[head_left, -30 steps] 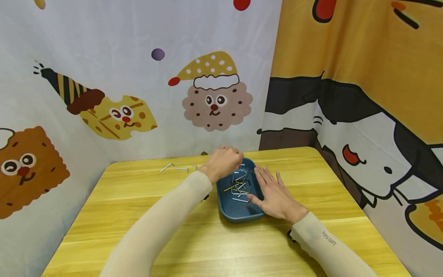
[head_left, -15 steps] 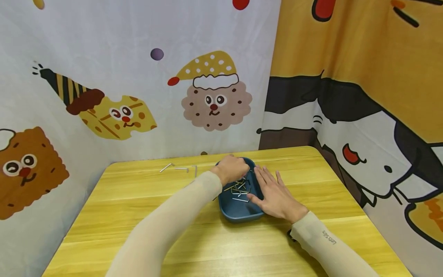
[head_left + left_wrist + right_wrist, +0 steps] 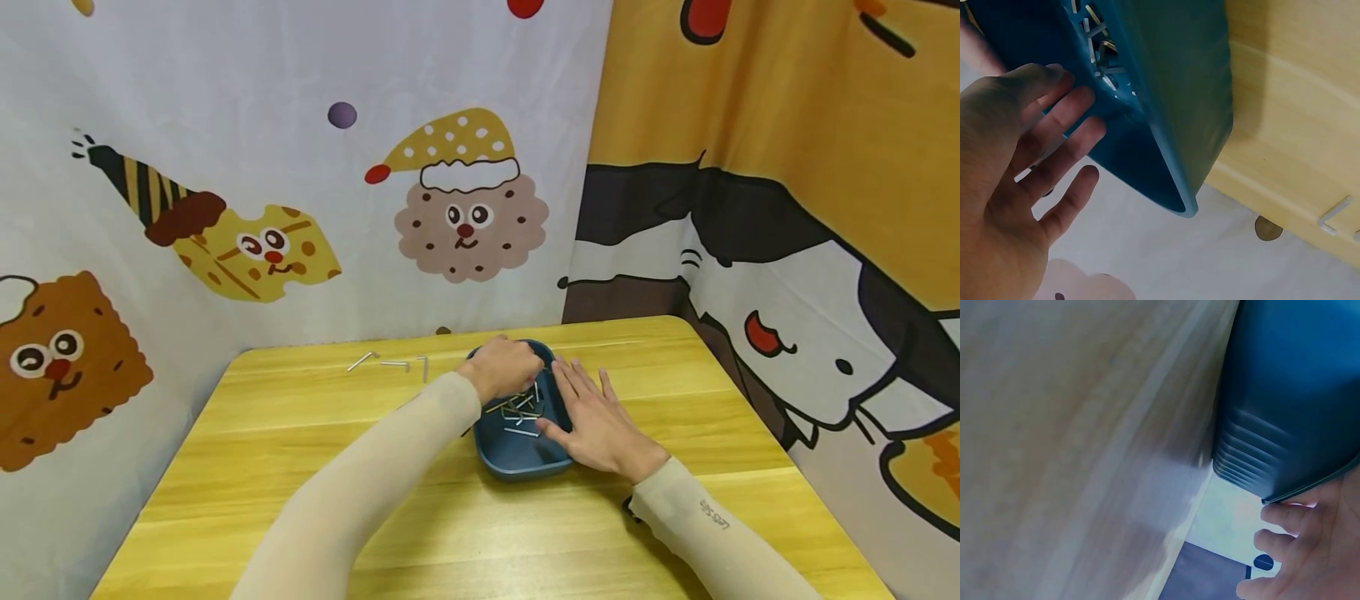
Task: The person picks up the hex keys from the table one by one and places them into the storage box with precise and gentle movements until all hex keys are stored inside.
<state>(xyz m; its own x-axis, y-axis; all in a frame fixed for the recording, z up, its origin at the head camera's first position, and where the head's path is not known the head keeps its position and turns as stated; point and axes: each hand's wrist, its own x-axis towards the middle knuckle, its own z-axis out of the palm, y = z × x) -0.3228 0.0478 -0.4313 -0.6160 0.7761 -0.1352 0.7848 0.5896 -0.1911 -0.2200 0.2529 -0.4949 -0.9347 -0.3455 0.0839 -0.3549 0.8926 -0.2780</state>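
A dark blue rectangular bin stands on the table, holding a jumble of L-shaped hex keys, mostly silver with some brassy ones. My left hand reaches over its far end and hides part of the inside. In the left wrist view, the loosely bent fingers are spread beside the hex keys, with nothing visible between them. My right hand lies along the right rim with its fingers stretched out. The right wrist view shows those fingertips by the bin's outer wall.
Three silver hex keys lie in a row near the table's back edge: a slanted one, a level one and an upright one. Behind the wooden table hangs a cartoon-printed curtain.
My left hand has moved right and slightly nearer, from the bin's far left rim to over its inside, uncovering the third hex key on the table. My right hand has stayed put.
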